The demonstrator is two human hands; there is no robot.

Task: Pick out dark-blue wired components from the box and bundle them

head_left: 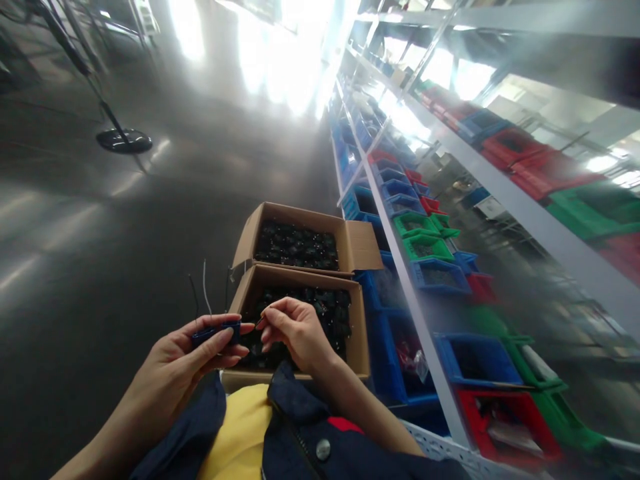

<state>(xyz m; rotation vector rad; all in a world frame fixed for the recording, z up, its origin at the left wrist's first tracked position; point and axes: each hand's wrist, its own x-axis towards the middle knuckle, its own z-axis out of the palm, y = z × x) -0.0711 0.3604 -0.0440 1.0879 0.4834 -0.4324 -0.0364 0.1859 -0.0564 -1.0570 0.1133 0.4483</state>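
Observation:
My left hand (pixel 193 357) grips a small dark blue component (pixel 216 331) with thin wire leads (pixel 205 290) sticking up from it. My right hand (pixel 295 330) is beside it, fingertips pinched at the component's right end, over a near cardboard box (pixel 357 333) filled with several small black parts. A second open cardboard box (pixel 357 243) of the same black parts sits just behind the first.
A long metal shelving rack (pixel 425 320) runs along the right, holding several blue, green and red plastic bins. A shiny dark floor stretches left, with a black round stand base (pixel 124 140) far off. My dark jacket and yellow shirt (pixel 245 433) fill the bottom.

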